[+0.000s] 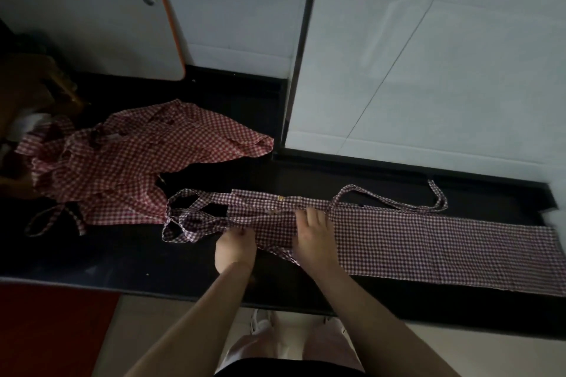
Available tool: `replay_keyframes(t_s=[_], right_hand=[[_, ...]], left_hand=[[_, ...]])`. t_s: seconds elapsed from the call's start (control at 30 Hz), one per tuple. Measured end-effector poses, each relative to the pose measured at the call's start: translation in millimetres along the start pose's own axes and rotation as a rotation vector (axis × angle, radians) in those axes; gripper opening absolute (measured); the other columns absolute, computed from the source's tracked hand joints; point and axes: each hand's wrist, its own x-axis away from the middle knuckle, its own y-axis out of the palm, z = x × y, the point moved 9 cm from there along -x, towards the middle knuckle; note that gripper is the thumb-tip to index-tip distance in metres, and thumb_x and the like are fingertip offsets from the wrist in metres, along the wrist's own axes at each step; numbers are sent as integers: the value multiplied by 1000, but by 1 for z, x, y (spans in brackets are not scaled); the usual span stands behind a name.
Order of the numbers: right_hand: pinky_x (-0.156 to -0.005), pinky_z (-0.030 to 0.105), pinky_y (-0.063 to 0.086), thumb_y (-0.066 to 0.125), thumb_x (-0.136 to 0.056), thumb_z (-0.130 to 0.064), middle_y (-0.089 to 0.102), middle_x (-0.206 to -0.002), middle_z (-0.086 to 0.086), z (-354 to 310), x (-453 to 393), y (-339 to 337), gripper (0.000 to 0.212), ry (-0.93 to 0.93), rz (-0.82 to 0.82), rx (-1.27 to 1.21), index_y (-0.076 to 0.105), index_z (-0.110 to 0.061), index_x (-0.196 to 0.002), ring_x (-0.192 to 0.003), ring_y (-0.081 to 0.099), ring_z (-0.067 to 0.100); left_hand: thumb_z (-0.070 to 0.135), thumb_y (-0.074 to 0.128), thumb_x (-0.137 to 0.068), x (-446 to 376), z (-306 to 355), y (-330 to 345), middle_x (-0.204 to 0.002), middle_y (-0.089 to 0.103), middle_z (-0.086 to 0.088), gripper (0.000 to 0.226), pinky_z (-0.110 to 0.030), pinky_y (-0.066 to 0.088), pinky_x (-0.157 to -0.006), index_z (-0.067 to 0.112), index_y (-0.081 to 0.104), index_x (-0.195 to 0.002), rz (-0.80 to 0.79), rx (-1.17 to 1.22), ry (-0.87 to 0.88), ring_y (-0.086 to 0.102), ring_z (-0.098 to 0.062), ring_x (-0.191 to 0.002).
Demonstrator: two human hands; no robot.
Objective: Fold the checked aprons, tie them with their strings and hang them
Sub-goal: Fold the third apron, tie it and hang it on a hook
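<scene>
A dark purple checked apron lies folded into a long strip across the black counter. Its neck loop and strings spread out at the left end, and another string loops behind it. My left hand pinches the cloth near the bib's near edge, fingers curled into it. My right hand lies on the folded apron with fingers spread flat. A heap of red checked aprons sits crumpled further left on the counter.
A white board with an orange rim leans against the wall behind the heap. Pale wall tiles rise behind the counter. A red mat lies on the floor at the lower left. My shoes show below the counter edge.
</scene>
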Motion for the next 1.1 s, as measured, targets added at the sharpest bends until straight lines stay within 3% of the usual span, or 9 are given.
replay_keyframes(t_s=[0.1,0.2,0.3,0.57,0.73,0.83,0.93,1.03,1.1], right_hand=[[-95,46,46,68,-75,-16,49,-141,10,-33,-18,7,66,-107,-86,-25,49,-10,-138,-124,49,30],[-112,49,32,62,-87,-20,23,-160,6,-52,-28,22,79,-141,-314,-68,22,-13,-155,-143,25,29],[-116,48,29,60,-92,-25,20,-160,1,-56,-32,32,78,-108,-459,-121,16,-17,-156,-146,18,27],[-120,40,21,54,-93,-17,18,-163,-1,-50,-31,30,73,-93,-508,-246,18,-20,-157,-148,14,25],[-121,49,16,47,-98,-39,29,-160,-1,-43,-39,23,64,75,-542,-439,20,-29,-156,-147,25,22],[-120,42,22,50,-93,-61,26,-161,-4,-42,-43,3,76,200,-470,-741,22,-28,-156,-147,26,17],[-109,28,33,67,-86,-57,31,-157,-5,-45,-44,-17,91,288,-459,-1133,19,-26,-156,-141,35,15],[-88,16,41,74,-84,-43,49,-126,-18,-15,-42,-37,77,362,-354,-1223,33,-28,-148,-115,51,2],[-87,24,50,76,-84,-30,64,-116,-8,32,-29,-36,56,508,-250,-1380,52,-19,-133,-106,64,12]], left_hand=[[27,61,-82,10,-39,12,-95,68,-16,34,-43,58,-75,1,65,-105,46,587,-452,66,-34,-84],[24,67,-81,12,-28,6,-105,67,-15,41,-43,57,-76,3,60,-116,116,842,-496,67,-31,-89],[21,70,-85,5,-14,7,-97,67,-8,35,-30,52,-55,4,61,-114,24,1020,-530,62,-18,-71],[40,86,-71,-8,-6,6,-101,69,-2,50,-34,57,-80,9,66,-105,-78,891,-448,68,-24,-91],[21,78,-80,-7,11,-1,-90,69,-2,17,-30,55,-71,17,62,-84,-27,922,-372,67,-17,-77],[21,74,-82,-3,32,-11,-98,69,-1,17,-33,53,-80,16,65,-97,24,763,-136,66,-18,-88],[19,68,-85,12,72,-6,-104,68,1,25,-33,51,-85,17,64,-110,26,478,248,64,-18,-100],[26,63,-88,56,118,29,-123,59,-2,44,-29,47,-94,16,56,-130,-54,157,729,55,-14,-114],[36,62,-83,86,127,65,-132,53,-5,60,-37,43,-104,14,50,-138,-62,-124,953,50,-21,-123]])
